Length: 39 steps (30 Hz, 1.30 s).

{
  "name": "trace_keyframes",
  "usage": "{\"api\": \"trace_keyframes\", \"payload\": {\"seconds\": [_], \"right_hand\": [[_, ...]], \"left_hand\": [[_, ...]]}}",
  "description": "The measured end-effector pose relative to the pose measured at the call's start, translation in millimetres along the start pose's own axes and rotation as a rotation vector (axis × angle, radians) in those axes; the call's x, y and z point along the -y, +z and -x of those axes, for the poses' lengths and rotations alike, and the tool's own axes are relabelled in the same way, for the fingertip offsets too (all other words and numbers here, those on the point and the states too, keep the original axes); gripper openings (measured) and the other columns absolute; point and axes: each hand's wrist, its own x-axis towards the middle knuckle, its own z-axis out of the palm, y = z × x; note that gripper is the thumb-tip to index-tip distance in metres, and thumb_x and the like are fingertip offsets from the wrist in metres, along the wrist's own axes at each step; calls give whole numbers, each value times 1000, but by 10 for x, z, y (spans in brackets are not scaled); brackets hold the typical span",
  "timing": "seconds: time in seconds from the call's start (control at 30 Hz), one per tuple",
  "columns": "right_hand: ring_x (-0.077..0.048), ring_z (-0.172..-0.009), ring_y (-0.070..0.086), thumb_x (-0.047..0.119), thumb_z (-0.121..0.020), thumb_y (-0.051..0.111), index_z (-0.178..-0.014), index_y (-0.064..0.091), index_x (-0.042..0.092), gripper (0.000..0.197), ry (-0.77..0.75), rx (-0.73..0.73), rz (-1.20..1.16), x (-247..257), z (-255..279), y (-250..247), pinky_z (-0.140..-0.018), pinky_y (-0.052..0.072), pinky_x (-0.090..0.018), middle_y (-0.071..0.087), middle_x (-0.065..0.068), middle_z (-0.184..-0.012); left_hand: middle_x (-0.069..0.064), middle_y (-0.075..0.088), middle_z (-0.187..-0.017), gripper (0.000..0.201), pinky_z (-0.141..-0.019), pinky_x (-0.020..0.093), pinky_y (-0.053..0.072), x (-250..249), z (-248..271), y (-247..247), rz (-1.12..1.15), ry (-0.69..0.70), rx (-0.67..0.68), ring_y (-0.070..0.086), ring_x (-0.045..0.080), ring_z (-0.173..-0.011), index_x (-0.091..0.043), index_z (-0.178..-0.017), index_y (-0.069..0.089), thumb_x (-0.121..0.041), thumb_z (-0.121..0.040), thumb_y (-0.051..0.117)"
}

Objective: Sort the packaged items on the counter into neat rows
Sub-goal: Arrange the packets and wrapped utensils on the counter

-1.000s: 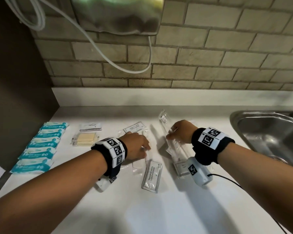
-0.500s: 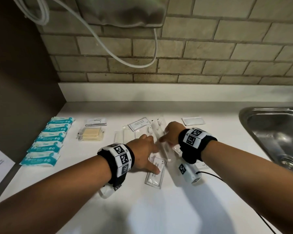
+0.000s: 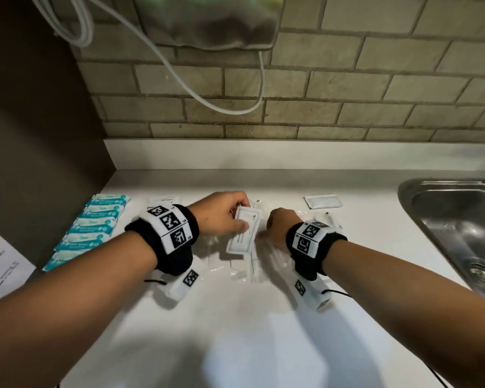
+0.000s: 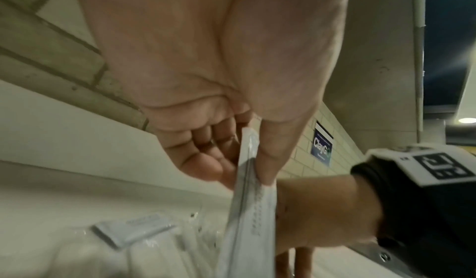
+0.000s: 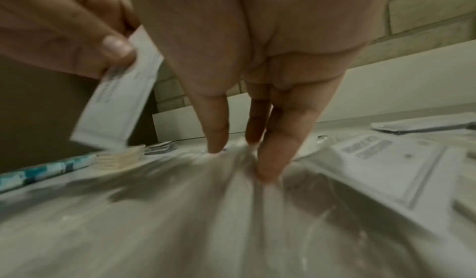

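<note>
left hand: lifted above the mid-back of the tabletop, thumb and curled fingers pinching the top of a white sachet; the left wrist view shows the sachet edge-on between thumb and fingers, hanging clear of the surface
right hand: just right of the sachet, fingers nearly straight and pointing down, tips pressing on the clear wrappers; it holds nothing that I can see
what has changed: half a second ago the white sachet lay flat on the tabletop under the left fingertips; now it is off the surface in that hand, which has moved toward the back edge; the right hand has shifted slightly and stays pressing down on the loose wrappers
meaning for the task: one item is picked out of the unsorted heap and, in my judgement, is on its way to a row; the right hand seems to keep the rest from sliding along
unsorted heap: clear wrappers overlapping at the middle of the tabletop, between and below the two hands; blurred, count unclear
already ordered: teal packets in a neat row along the left edge
other item: a flat white pouch alone toward the back edge, near the sink
progress: partly done, the middle still to sort
</note>
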Motion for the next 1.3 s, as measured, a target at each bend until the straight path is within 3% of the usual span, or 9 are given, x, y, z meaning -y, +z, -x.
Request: {"api": "trace_keyframes", "payload": {"seconds": [0.23, 0.37, 0.5, 0.7, 0.83, 0.97, 1.1, 1.23, 1.3], "right_hand": [[-23, -70, 59, 38, -89, 60, -102, 66, 10, 31, -74, 67, 165, 49, 83, -258, -57, 42, -24, 65, -6, -88], [-20, -86, 65, 23, -85, 66, -99, 67, 21, 15, -142, 88, 74, -194, 294, -664, -66, 48, -23, 67, -1, -90], [-16, -95, 58, 19, -81, 72, -110, 67, 20, 30, -152, 121, 166, -595, 530, -801, -93, 48, -32, 65, 3, -105], [-17, -111, 55, 28, -76, 75, -128, 56, 25, 56, -123, 235, 291, -1057, 824, -483, -86, 41, -24, 58, 5, -125], [-25, -100, 57, 30, -73, 69, -108, 54, 45, 41, -162, 213, 305, -1174, 817, -223, -84, 50, -33, 51, 3, -107], [-26, -107, 58, 32, -75, 72, -128, 53, 26, 57, -172, 174, 302, -1211, 790, -252, -94, 51, -39, 50, -4, -118], [-22, -101, 54, 38, -73, 71, -108, 58, 23, 40, -220, 211, 426, -1193, 714, -272, -82, 50, -31, 51, -2, -110], [-15, -89, 54, 16, -79, 69, -83, 51, 23, 20, -276, 218, 336, -1144, 642, -403, -69, 42, -21, 54, 7, -89], [-14, -86, 52, 11, -81, 69, -91, 55, 20, 19, -318, 189, 281, -1089, 546, -521, -70, 43, -22, 54, 8, -89]], "left_hand": [[-1, 64, -79, 4, -67, 25, 44, -46, -179, 29, 90, 56, -177, 56, 12, -67, -15, -89, 63, -13, -87, 66], [0, 63, -78, 7, -66, 26, 42, -104, -339, 259, 120, 42, -128, 55, 15, -67, -11, -93, 63, -16, -91, 60], [-7, 57, -76, 11, -64, 26, 39, -275, -500, 510, 153, 51, -43, 52, 11, -66, -15, -90, 56, -24, -95, 54], [8, 67, -109, 21, -83, 33, 48, -641, -694, 738, 152, 68, -34, 64, 27, -100, -13, -107, 60, -30, -95, 57], [-1, 58, -98, 27, -65, 17, 42, -810, -713, 829, 127, 66, -113, 58, 16, -89, -18, -114, 60, -23, -89, 67], [1, 56, -89, 25, -58, 32, 57, -838, -668, 822, 325, -20, -117, 60, 21, -72, -13, -108, 60, -14, -86, 71], [3, 60, -95, 16, -52, 28, 58, -813, -613, 719, 401, -44, -169, 60, 16, -79, -9, -105, 65, -14, -90, 67], [4, 62, -112, 22, -52, 23, 57, -772, -597, 617, 446, -108, -208, 58, 12, -89, -5, -110, 66, -20, -96, 58], [5, 62, -116, 24, -56, 25, 59, -721, -595, 592, 453, -141, -214, 59, 14, -91, -2, -113, 66, -17, -96, 57]]}}
